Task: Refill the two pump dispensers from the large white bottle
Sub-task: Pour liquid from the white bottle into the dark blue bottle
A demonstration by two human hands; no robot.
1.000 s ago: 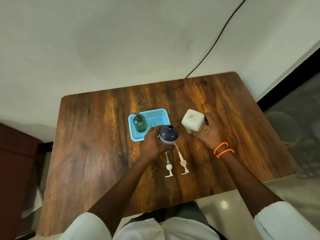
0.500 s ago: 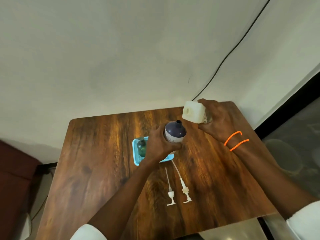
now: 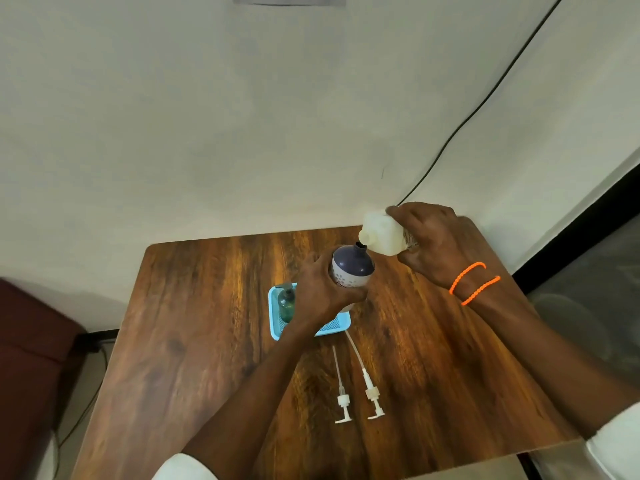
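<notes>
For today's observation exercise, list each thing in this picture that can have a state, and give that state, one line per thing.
White bottle: uncapped, tipped over, mouth at the purple bottle's neck, held in right hand.
Purple bottle: pump off, open, held in left hand.
Green bottle: upright in blue tray, pump off.
Two pumps: removed, lying on table.

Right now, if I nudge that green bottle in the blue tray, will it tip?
Probably somewhat tippy: the green bottle stands upright, tall for its narrow base. The blue tray has a low rim that might catch a slide but hardly a topple. Its contents, hence weight, are unclear.
</notes>
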